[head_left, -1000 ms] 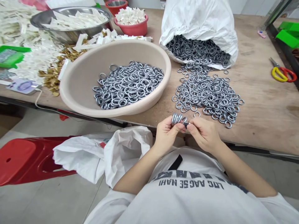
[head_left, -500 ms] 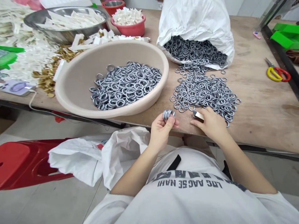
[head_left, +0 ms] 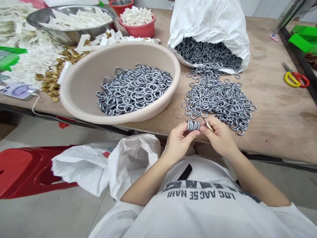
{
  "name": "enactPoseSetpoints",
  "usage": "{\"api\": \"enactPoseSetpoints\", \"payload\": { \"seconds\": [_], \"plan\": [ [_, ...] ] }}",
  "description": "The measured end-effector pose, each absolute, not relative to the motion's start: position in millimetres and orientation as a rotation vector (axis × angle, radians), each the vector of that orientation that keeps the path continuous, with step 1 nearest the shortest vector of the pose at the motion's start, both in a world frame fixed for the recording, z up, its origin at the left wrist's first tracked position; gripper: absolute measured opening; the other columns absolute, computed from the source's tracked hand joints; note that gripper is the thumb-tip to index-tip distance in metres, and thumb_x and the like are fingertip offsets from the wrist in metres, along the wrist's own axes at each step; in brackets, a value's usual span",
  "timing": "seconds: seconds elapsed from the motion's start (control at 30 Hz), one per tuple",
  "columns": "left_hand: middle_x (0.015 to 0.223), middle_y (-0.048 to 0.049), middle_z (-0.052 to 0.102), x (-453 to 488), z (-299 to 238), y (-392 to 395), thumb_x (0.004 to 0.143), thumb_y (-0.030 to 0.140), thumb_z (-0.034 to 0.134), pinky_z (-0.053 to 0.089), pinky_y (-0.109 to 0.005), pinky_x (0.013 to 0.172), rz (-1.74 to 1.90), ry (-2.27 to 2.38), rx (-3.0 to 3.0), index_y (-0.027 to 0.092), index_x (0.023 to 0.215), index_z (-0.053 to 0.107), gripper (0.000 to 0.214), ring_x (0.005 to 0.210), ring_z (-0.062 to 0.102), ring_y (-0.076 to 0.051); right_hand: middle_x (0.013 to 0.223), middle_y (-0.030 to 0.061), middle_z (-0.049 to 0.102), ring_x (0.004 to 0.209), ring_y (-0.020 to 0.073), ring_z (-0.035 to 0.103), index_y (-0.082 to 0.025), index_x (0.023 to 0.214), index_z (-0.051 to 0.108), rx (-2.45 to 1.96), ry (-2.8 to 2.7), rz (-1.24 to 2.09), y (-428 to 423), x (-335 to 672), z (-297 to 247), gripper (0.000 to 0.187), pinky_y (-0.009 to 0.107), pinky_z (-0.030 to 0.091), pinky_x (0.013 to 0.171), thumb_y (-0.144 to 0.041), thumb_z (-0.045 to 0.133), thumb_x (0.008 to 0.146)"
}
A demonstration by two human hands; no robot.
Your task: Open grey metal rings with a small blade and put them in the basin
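L hand (head_left: 179, 142) fingers gripping stack of metal rings (head_left: 193, 125); R hand (head_left: 219, 137) fingers pinching small flat strip (head_left: 208, 125). Loose ring pile (head_left: 218, 102) at 12 o'clock, basin (head_left: 148, 114) at 10.

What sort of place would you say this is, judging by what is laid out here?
It is probably a small workshop where parts are handled by hand. A sack spills metal rings across a wooden table, a plastic basin holds more, and a steel bowl holds white plastic pieces.
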State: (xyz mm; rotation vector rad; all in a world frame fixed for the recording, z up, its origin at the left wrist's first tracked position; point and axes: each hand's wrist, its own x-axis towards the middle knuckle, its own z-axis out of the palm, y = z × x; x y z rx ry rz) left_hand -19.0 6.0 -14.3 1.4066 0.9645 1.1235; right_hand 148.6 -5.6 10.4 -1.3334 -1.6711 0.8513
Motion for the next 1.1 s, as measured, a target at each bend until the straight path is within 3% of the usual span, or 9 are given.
{"api": "enactPoseSetpoints", "payload": {
  "seconds": [0.2,0.3,0.43,0.6,0.73,0.87,1.1],
  "plan": [
    [0.083,-0.0041,0.063,-13.8,-17.4,-0.6,0.085,0.035,0.071,0.047,-0.029,0.076,1.325,1.030,1.536,0.019,0.085,0.071,0.016,0.079,0.057,-0.018,0.065,-0.0057,0.044,0.052,0.0098,0.037,-0.023,0.084,0.047,-1.222,-1.132,1.238,-12.0,127.9,-10.4,0.037,0.024,0.032,0.048,-0.058,0.055,0.092],
    [0.084,-0.0048,0.063,-14.3,-15.4,-1.5,0.086,0.035,0.070,0.047,-0.030,0.078,1.254,0.997,1.591,0.018,0.084,0.072,0.017,0.082,0.056,-0.018,0.065,-0.0059,0.043,0.053,0.0091,0.037,-0.023,0.082,0.046,-1.197,-1.121,1.218,-12.6,130.4,-8.4,0.037,0.023,0.034,0.049,-0.055,0.063,0.088],
    [0.081,-0.0030,0.064,-15.2,-11.5,-2.2,0.086,0.039,0.069,0.049,-0.027,0.069,1.097,0.874,1.368,0.017,0.093,0.071,0.022,0.074,0.058,-0.015,0.076,-0.0032,0.050,0.066,0.0108,0.048,-0.023,0.087,0.050,-1.099,-1.202,1.152,-12.5,133.7,-3.6,0.031,0.024,0.044,0.061,-0.049,0.067,0.088],
    [0.068,-0.0019,0.066,-17.0,-7.8,-1.9,0.084,0.039,0.073,0.052,-0.025,0.064,1.032,0.758,1.182,0.015,0.090,0.068,0.025,0.062,0.061,-0.013,0.069,-0.0054,0.047,0.052,0.0088,0.042,-0.024,0.089,0.049,-1.095,-1.212,1.288,-8.2,135.5,-5.3,0.032,0.022,0.037,0.049,-0.055,0.054,0.094],
    [0.076,-0.0039,0.072,-20.8,-7.2,0.3,0.084,0.036,0.073,0.055,-0.027,0.070,1.086,0.792,1.143,0.017,0.091,0.069,0.021,0.067,0.066,-0.015,0.071,-0.0037,0.050,0.056,0.0108,0.042,-0.023,0.098,0.055,-1.255,-1.361,0.967,-9.9,145.6,2.0,0.028,0.025,0.035,0.052,-0.050,0.050,0.098],
    [0.079,-0.0032,0.072,-22.2,-7.9,2.1,0.082,0.035,0.075,0.056,-0.027,0.071,1.149,0.802,1.172,0.018,0.091,0.070,0.020,0.070,0.067,-0.015,0.073,0.0001,0.057,0.067,0.0142,0.052,-0.021,0.090,0.060,-1.344,-1.805,0.638,-21.2,151.7,14.2,0.027,0.028,0.037,0.063,-0.043,0.049,0.099],
    [0.084,-0.0035,0.072,-21.8,-13.1,3.1,0.082,0.036,0.075,0.055,-0.026,0.073,1.176,0.812,1.232,0.018,0.092,0.071,0.021,0.074,0.066,-0.015,0.067,-0.0013,0.055,0.061,0.0123,0.051,-0.021,0.076,0.054,-1.382,-1.977,0.500,-25.0,148.7,17.1,0.033,0.027,0.030,0.059,-0.041,0.046,0.101]
  ]
}}
